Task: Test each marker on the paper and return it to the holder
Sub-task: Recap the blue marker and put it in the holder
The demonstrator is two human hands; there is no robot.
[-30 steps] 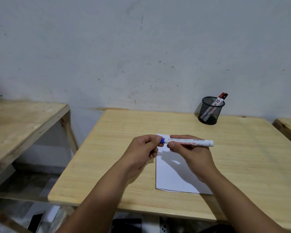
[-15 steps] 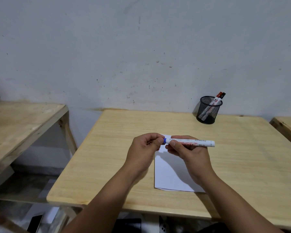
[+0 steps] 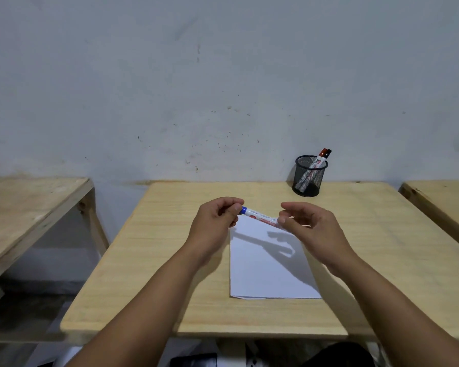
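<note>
A white marker with a blue cap [image 3: 260, 215] hangs level above the top edge of a white paper sheet [image 3: 270, 263] on the wooden table [image 3: 157, 260]. My left hand [image 3: 215, 226] pinches its blue cap end. My right hand [image 3: 310, 229] has its thumb on the marker's right end, which is hidden behind it, with the fingers curled loosely above. A black mesh holder [image 3: 308, 178] stands at the back right of the table. A red-capped and a black-capped marker [image 3: 319, 161] lean in it.
A second wooden table [image 3: 24, 207] stands to the left across a gap, and the corner of a third [image 3: 440, 202] lies at the right. A grey wall rises right behind the table. Dark objects lie on the floor below the table's front edge.
My right hand has slid from the marker's middle to its right end and its fingers have loosened. The marker now tilts down to the right. My left hand stays on the cap.
</note>
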